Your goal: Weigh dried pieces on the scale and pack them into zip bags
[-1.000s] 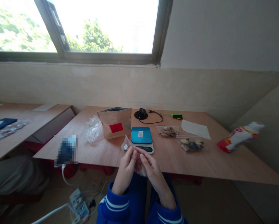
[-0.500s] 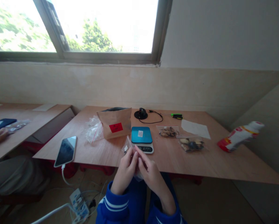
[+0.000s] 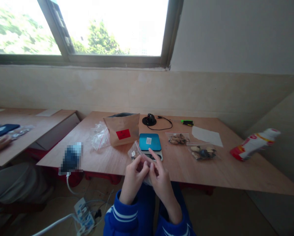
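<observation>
Both of my hands pinch a clear zip bag (image 3: 135, 150) in front of the table edge. My left hand (image 3: 135, 175) grips its left part, fingers curled. Thumb and fingers of my right hand (image 3: 161, 178) close on the right part, with the index finger stretched out. What the bag holds is mostly hidden by my fingers. Just beyond my hands lies a blue-topped digital scale (image 3: 150, 143), its display partly covered. Behind the bag, to the left, stands a brown paper pouch (image 3: 122, 129) with a red label, its top open.
Two filled zip bags (image 3: 178, 139) (image 3: 203, 152) and white paper (image 3: 207, 136) lie to the right. A bottle (image 3: 255, 144), screwdriver (image 3: 187, 122), black cable stand (image 3: 149, 120), crumpled clear bags (image 3: 99, 136) and a pixelated phone (image 3: 71, 159) surround them. Another person's hand (image 3: 0, 144) is at the left table.
My hands have drawn slightly apart on the zip bag, and more of it shows above my left hand. My right index finger is now raised and extended.
</observation>
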Tool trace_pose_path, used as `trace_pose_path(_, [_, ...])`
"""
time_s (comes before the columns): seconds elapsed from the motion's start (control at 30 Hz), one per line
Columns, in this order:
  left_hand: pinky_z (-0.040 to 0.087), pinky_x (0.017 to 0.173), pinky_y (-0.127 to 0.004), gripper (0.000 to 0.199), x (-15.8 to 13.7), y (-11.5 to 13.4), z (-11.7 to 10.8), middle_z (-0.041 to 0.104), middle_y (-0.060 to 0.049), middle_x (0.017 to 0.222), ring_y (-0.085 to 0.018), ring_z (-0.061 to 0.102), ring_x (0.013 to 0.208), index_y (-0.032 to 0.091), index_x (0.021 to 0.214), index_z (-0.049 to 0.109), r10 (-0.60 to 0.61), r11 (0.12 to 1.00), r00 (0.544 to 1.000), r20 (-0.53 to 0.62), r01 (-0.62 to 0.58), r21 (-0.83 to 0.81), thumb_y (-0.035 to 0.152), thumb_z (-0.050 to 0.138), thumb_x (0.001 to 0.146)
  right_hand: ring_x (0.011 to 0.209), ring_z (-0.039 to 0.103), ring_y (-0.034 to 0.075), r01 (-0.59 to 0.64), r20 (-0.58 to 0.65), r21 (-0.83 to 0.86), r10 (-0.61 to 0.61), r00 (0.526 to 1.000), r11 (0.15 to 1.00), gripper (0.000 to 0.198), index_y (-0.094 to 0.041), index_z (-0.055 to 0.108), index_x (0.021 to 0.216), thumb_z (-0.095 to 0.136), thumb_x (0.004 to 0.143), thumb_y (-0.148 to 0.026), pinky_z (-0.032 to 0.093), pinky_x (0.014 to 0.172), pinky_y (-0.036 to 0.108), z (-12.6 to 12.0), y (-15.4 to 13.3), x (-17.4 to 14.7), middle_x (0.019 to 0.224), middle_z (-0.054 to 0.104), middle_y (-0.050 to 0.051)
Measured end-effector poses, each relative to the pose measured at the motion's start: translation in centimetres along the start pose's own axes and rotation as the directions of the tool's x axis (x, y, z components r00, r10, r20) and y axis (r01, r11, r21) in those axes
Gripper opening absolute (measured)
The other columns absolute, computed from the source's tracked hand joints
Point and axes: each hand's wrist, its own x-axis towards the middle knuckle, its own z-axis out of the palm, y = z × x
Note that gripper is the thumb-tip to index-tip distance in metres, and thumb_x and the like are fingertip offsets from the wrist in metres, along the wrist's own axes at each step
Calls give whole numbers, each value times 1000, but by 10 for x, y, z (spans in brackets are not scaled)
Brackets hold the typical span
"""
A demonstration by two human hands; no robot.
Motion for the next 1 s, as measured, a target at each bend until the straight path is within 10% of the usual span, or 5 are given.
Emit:
trace_pose_path(0.47, [31,43,-19,25,-3,6,-8,39,6,47,-7,40,42,19,59,40,-19,998,992,-123,27,64,29,52,79,109,64,23,51,-162,14,-49,986,999,44,-21,43,135,36,97,-42,53,92,39,-10,10,18,118,65,14])
trace_pose_path(1.0, [28,41,-18,33,-3,7,-21,42,6,50,-6,37,42,17,67,48,5,983,1000,-8,-7,-181,45,52,84,89,59,17,87,296,-187,-28,955,979,18,-21,59,99,60,86,-33,47,81,30,-21,-25,18,95,63,3])
